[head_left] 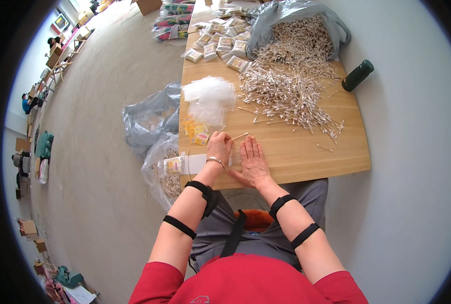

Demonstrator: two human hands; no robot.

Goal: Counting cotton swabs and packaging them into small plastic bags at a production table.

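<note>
Near the front edge of the wooden table, my left hand (pixel 219 147) is closed, pinching a cotton swab (pixel 241 136) that sticks out to the right. My right hand (pixel 253 161) lies flat with its fingers stretched out. A row of cotton swabs (pixel 235 157) lies on the tabletop between my hands, partly covered by them. To the left of my left hand is a white strip (pixel 195 163), and a filled pack of swabs (pixel 174 166) sits at its outer end. Yellow-and-white cards (pixel 196 133) and clear plastic bags (pixel 211 96) lie just beyond my left hand.
A big pile of loose swabs (pixel 286 96) spills from a grey plastic bag (pixel 260 31) on the table (pixel 306 164). Finished packs (pixel 224 43) are heaped at the far left. A dark green bottle (pixel 358 75) stands by the wall. Plastic bags (pixel 154 116) hang at the left edge.
</note>
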